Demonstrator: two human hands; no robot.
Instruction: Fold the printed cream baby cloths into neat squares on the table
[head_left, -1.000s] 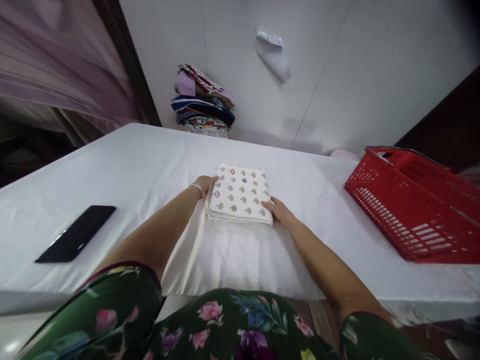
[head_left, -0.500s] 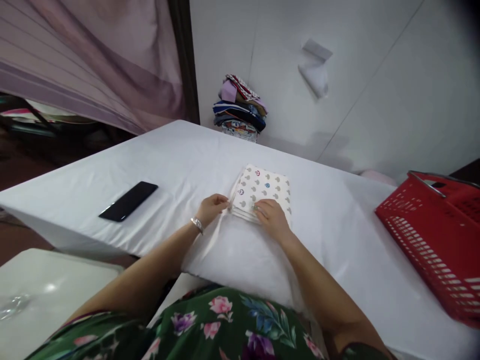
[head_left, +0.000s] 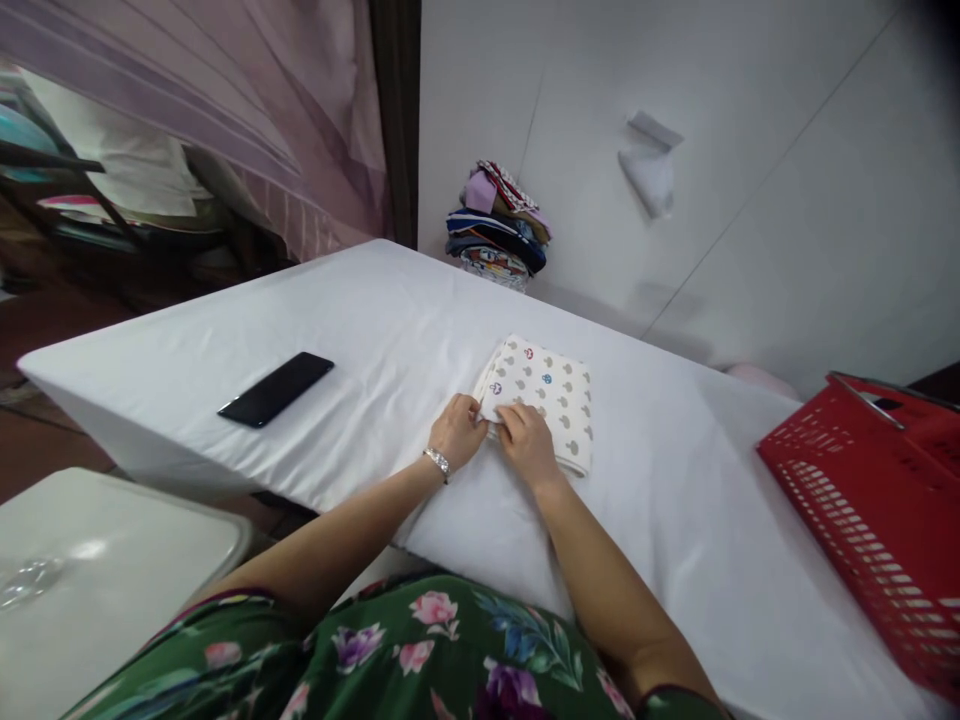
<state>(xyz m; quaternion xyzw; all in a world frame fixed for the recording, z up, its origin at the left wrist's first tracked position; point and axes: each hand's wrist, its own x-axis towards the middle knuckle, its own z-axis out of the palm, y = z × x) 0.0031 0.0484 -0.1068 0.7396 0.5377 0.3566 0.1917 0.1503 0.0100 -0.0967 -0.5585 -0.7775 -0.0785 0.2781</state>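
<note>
A folded white cloth [head_left: 559,400] printed with small grey, red and blue shapes lies on the white-covered table [head_left: 375,310]. My left hand [head_left: 459,430], with a bracelet at the wrist, pinches the cloth's near left corner. Close beside it, my right hand [head_left: 525,435] has its fingers bent and pinched on the cloth's near edge. The two hands' fingertips almost meet at that corner. The hands cover part of the near edge.
A black phone [head_left: 276,390] lies on the table's left side. On the right stands a red plastic basket [head_left: 870,500]. Folded clothes [head_left: 499,225] are stacked at the far edge by the wall. A white stool [head_left: 112,560] is at the lower left, below a pink curtain [head_left: 300,120].
My left hand has moved right, nearer my right hand. My right hand has gone from resting on the cloth to pinching its near edge. The view has shifted slightly.
</note>
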